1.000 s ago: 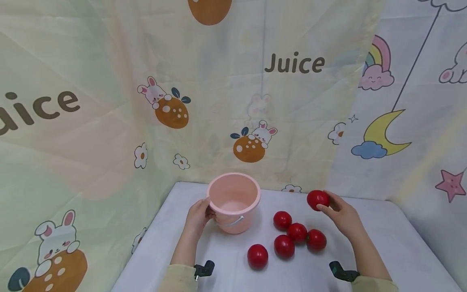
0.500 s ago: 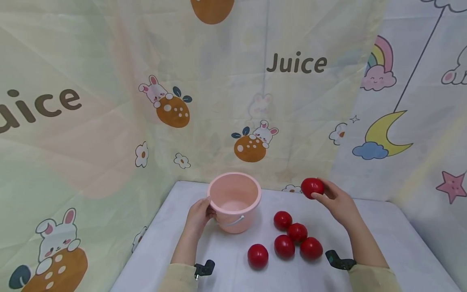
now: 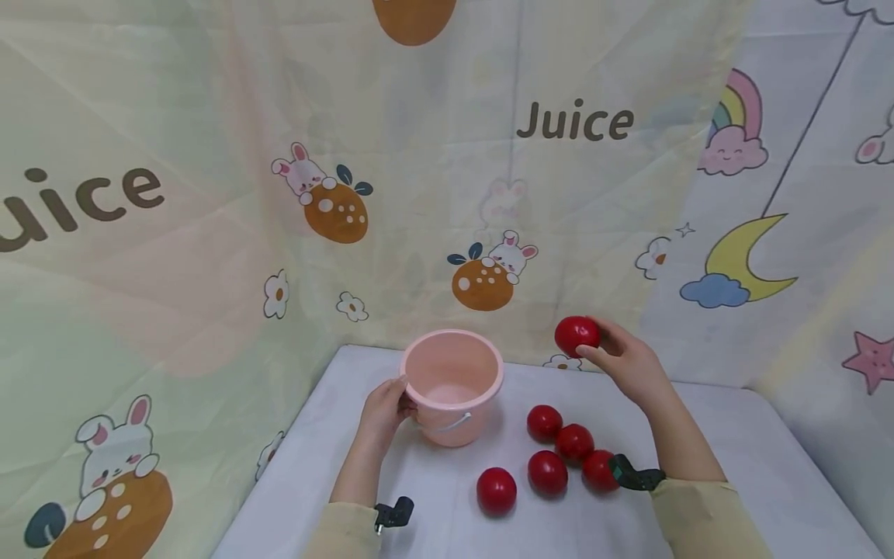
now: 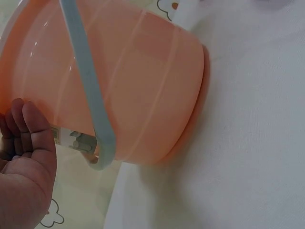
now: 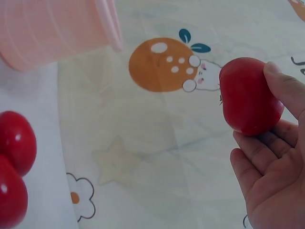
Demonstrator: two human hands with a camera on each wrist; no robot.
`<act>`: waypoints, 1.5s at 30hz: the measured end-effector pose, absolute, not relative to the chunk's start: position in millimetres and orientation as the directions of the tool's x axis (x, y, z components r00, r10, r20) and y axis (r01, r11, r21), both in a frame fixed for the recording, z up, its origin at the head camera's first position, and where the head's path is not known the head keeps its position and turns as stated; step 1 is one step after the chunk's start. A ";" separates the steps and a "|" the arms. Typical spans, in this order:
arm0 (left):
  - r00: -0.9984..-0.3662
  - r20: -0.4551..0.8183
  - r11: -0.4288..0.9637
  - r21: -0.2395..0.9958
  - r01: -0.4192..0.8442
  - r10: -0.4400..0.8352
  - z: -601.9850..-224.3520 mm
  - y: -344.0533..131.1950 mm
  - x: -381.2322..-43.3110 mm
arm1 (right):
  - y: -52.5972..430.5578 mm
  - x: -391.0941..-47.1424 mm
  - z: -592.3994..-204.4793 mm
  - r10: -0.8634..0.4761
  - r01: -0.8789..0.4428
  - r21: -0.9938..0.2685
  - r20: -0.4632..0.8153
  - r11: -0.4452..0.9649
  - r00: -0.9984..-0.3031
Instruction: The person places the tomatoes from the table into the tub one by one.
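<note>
A pink bucket (image 3: 436, 427) stands upright on the white table. My left hand (image 3: 382, 407) grips its rim on the left side, fingers under the lip. The bucket's pale handle (image 4: 88, 81) hangs down along its wall in the left wrist view. Raised above the table, right of the bucket, my right hand (image 3: 632, 371) holds a red tomato (image 5: 250, 95) between thumb and fingers. Below it lie several more tomatoes: a cluster with a back tomato (image 3: 544, 423) and a front tomato (image 3: 548, 473), plus a separate tomato (image 3: 497, 491) nearer me.
Printed cloth (image 3: 391, 194) hangs behind the table and on both sides. The white tabletop (image 3: 712, 458) extends right of the tomatoes. Each wrist wears a black camera mount; the right mount (image 3: 634, 473) overlaps the rightmost tomato in the head view.
My right hand has lifted the tomato higher and carried it left, toward the bucket. The rightmost tomato on the table shifted slightly toward me. My left hand stays on the bucket's rim.
</note>
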State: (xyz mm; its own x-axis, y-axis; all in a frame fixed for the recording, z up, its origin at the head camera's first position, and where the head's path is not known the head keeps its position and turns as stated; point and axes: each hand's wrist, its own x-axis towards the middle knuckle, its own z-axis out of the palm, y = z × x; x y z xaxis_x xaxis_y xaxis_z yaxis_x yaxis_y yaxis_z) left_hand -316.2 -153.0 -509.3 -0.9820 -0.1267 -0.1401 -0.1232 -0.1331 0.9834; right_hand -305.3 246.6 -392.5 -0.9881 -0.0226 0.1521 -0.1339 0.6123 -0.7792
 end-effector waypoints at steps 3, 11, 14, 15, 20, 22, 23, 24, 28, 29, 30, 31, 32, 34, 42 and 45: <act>-0.983 -0.135 -0.141 0.983 -0.117 -0.121 -508.9 -152.4 -316.0 | 240.9 -309.6 -388.7 -0.034 -0.151 -0.781 0.164 0.606 -0.986; -0.981 -0.152 -0.147 0.980 -0.134 -0.119 -506.5 -151.6 -315.7 | 223.1 -320.9 -382.0 -0.088 -0.201 -0.802 0.184 0.562 -0.979; -0.979 -0.165 -0.143 0.979 -0.147 -0.122 -507.5 -152.2 -316.3 | 213.9 -327.9 -382.8 -0.114 -0.203 -0.811 0.168 0.549 -0.979; -0.978 -0.168 -0.142 0.978 -0.150 -0.122 -508.1 -152.8 -316.5 | 210.5 -330.5 -383.4 -0.122 -0.201 -0.815 0.160 0.544 -0.979; -0.979 -0.170 -0.131 0.979 -0.154 -0.115 -507.3 -153.5 -316.6 | 193.4 -341.1 -382.0 -0.158 -0.187 -0.836 0.121 0.515 -0.980; -0.980 -0.164 -0.129 0.980 -0.149 -0.115 -506.8 -153.4 -316.1 | 185.8 -344.2 -379.6 -0.171 -0.182 -0.841 0.108 0.509 -0.979; -0.980 -0.163 -0.131 0.980 -0.148 -0.116 -506.4 -153.3 -315.8 | 182.0 -345.9 -378.3 -0.180 -0.182 -0.845 0.103 0.503 -0.978; -0.980 -0.160 -0.129 0.981 -0.145 -0.117 -506.4 -153.4 -315.5 | 178.1 -347.4 -376.7 -0.189 -0.183 -0.846 0.099 0.501 -0.977; -0.982 -0.146 -0.121 0.984 -0.132 -0.117 -506.1 -153.0 -314.7 | 162.7 -353.7 -370.8 -0.235 -0.186 -0.852 0.076 0.490 -0.969; -0.983 -0.143 -0.122 0.984 -0.129 -0.116 -506.1 -152.9 -314.5 | 158.9 -355.5 -369.5 -0.253 -0.192 -0.850 0.072 0.490 -0.965; -0.983 -0.141 -0.121 0.985 -0.127 -0.116 -506.1 -152.8 -314.3 | 155.2 -357.6 -368.5 -0.269 -0.197 -0.846 0.065 0.496 -0.961; -0.984 -0.138 -0.122 0.985 -0.124 -0.115 -506.3 -152.8 -314.2 | 151.3 -359.8 -368.0 -0.286 -0.200 -0.841 0.056 0.503 -0.957; -0.984 -0.138 -0.124 0.985 -0.123 -0.115 -506.7 -152.9 -314.2 | 147.3 -362.1 -367.7 -0.303 -0.208 -0.832 0.051 0.515 -0.951; -0.984 -0.136 -0.122 0.985 -0.121 -0.114 -507.1 -153.0 -314.0 | 139.1 -367.3 -368.5 -0.336 -0.216 -0.815 0.028 0.538 -0.942; -0.978 -0.175 -0.113 0.980 -0.162 -0.117 -506.5 -155.0 -314.9 | 102.9 -385.5 -373.1 -0.503 -0.234 -0.813 -0.082 0.533 -0.861; -0.979 -0.176 -0.112 0.980 -0.164 -0.107 -506.7 -153.8 -315.8 | 93.7 -391.5 -375.7 -0.523 -0.229 -0.801 -0.120 0.553 -0.844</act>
